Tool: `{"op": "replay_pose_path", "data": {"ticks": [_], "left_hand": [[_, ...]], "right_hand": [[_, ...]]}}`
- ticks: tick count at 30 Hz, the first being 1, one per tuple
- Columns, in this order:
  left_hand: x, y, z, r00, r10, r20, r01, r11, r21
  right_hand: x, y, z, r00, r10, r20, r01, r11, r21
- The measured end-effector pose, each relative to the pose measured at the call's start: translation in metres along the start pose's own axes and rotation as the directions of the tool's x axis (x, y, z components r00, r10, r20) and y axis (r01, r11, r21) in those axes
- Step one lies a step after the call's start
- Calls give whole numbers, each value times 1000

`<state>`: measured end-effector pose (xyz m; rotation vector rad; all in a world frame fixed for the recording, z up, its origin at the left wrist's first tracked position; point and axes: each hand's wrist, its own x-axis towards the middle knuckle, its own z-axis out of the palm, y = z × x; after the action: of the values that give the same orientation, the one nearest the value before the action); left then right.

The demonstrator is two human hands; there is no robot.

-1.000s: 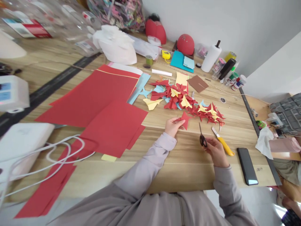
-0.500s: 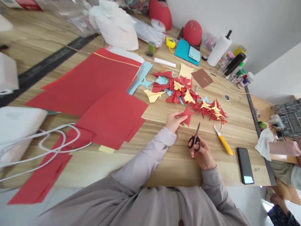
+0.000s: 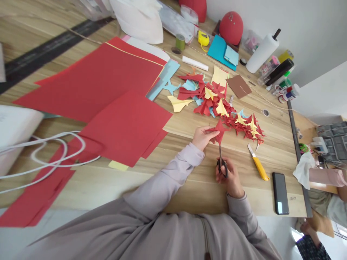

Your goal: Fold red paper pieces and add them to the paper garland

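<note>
While the left hand (image 3: 202,138) pinches a small folded piece of red paper (image 3: 220,130) between thumb and fingers, closed on its left side, here are the scissors (image 3: 222,168) right below it, blades pointing up at its lower point! The tips reach the paper's edge, but whether they overlap it or merely touch is too small to tell. The right hand (image 3: 232,177) is curled closed around the scissor handles; just how the fingers sit in the loops is partly hidden. Both are over the wooden table (image 3: 189,187), just on the near side of a heap of red, yellow and blue folded paper (image 3: 208,94), where overlapping pieces cover one another. Over to the right lie a yellow knife (image 3: 258,164) and, nearer the table edge, a dark phone (image 3: 280,193). On the left, large red sheets (image 3: 130,126) overlap, and a white cable (image 3: 67,144) loops across the red strips, hiding parts of them. The white box (image 3: 16,126) is cut off at the left edge, and a person (image 3: 320,206) at far right shows only in part, face out of view.
</note>
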<state>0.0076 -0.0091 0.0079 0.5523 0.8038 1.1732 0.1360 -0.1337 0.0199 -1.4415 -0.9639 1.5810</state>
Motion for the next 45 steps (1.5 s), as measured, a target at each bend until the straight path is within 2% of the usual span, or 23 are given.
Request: {"op": "replay_pose_path", "data": {"ticks": [6,16,45], "left_hand": [[1,-1,0,1000,2,-22,-1,1000,29],[1,-1,0,1000,-16,-25,16,1000,-9],[2,-8,-2,999,39,6,-40,994,103]], "right_hand": [[2,0,-1,999,10,-37,-9,1000,14],[4,-4,2,999,29,-37,-28,999,19],[6,-7,3,999,26,-26,-25,999,38]]}}
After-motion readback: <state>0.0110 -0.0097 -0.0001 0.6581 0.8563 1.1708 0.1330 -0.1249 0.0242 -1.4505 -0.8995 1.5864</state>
